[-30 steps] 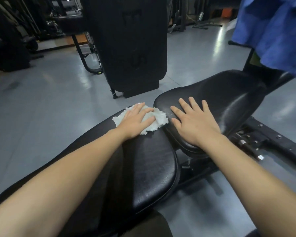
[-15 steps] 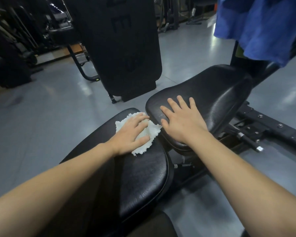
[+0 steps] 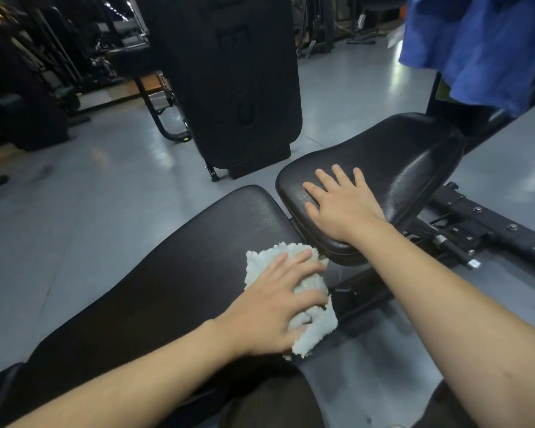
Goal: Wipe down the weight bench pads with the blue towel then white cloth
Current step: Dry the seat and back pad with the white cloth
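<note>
Head view: second stage of the task in hand by the look of it, the white cloth (image 3: 294,291) at work while the blue towel (image 3: 482,41) hangs off to the upper right, draped over something dark behind the seat pad (image 3: 393,156) and touched by neither hand; cloth lying crumpled on the right edge of the long back pad (image 3: 179,273), close to the gap between the two pads, one corner spilling past the pad's edge; left hand (image 3: 275,307) pressed flat on top of the cloth, fingers spread and only slightly bent, pushing rather than gripping, forearm reaching in from lower left; right hand (image 3: 340,205) laid palm-down on the near end of the seat pad, fingers straight and fanned, holding nothing, probably bracing; right forearm stretched in from lower right.

Next move likely: drawing the cloth along the rest of the back pad, then over to the seat pad; calls for steady downward pressure, and for lifting the right hand clear before wiping beneath it; gray floor (image 3: 74,196) and dark gym equipment (image 3: 229,88) beyond.
</note>
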A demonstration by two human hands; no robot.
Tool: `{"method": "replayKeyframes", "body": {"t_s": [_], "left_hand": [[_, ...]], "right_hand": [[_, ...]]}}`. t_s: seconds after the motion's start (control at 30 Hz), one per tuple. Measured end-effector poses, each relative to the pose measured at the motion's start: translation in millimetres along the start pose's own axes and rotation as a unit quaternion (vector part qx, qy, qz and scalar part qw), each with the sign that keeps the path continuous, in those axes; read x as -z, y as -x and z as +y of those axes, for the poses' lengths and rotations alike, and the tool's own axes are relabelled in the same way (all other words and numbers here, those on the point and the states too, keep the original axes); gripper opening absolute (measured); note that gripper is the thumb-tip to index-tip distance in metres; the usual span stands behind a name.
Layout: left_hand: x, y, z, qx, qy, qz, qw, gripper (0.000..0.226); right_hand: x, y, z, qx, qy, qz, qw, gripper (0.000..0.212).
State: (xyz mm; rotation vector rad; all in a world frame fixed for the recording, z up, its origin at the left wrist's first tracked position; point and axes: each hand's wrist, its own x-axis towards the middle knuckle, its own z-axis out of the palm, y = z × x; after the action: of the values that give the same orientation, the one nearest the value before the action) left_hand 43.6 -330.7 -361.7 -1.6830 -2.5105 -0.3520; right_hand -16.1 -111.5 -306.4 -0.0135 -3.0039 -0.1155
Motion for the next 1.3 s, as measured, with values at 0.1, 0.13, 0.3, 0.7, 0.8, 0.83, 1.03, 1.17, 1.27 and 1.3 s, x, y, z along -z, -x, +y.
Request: {"method": "replayKeyframes", "body": {"t_s": [0.1,0.13,0.3,0.7,0.8,0.83,1.03,1.17,1.27,1.3], "left_hand": [[1.7,-0.5,-0.3,0.024,0.020,-0.005,0.999,0.049],[3.0,-2.2,-3.0,0.032,0.037,-0.005,0.999,0.054],[5.8,-17.6,-34.5,0.117,0.083,0.015,0.990,0.073],[19.8,-36.5,-131.1,0.262,0.101,0.013,0.960,0.081],[16.5,-45.1,-156.5,0.276,0.102,0.032,0.955,0.071],[14.7,-48.1,-165.5,0.281,0.102,0.037,0.953,0.069],[15.2,-62.8,-205.5,0.331,0.089,0.057,0.938,0.071],[19.0,-64.8,-216.2,0.382,0.096,0.050,0.918,0.061],[22.5,-59.9,-223.3,0.414,0.092,0.031,0.905,0.060],[23.8,-56.3,-225.7,0.423,0.089,0.022,0.902,0.061]], "right_hand": [[0.2,1.0,0.4,-0.002,0.004,-0.003,1.000,0.060],[0.1,1.5,0.2,-0.003,0.007,-0.003,1.000,0.060],[-0.6,1.9,-2.0,-0.005,0.008,-0.004,1.000,0.061],[-3.7,-1.8,-58.1,0.033,-0.095,0.029,0.995,0.055],[-9.7,-6.5,-67.1,0.040,-0.076,0.032,0.996,0.058],[-10.8,-8.7,-70.2,0.038,-0.077,0.032,0.996,0.061],[-19.6,-23.6,-90.3,0.046,-0.074,0.025,0.996,0.080],[-23.8,-32.5,-105.6,0.055,-0.078,0.014,0.995,0.082],[-24.5,-35.1,-114.6,0.062,-0.070,-0.003,0.996,0.075],[-24.4,-35.2,-116.7,0.064,-0.069,-0.009,0.996,0.075]]}}
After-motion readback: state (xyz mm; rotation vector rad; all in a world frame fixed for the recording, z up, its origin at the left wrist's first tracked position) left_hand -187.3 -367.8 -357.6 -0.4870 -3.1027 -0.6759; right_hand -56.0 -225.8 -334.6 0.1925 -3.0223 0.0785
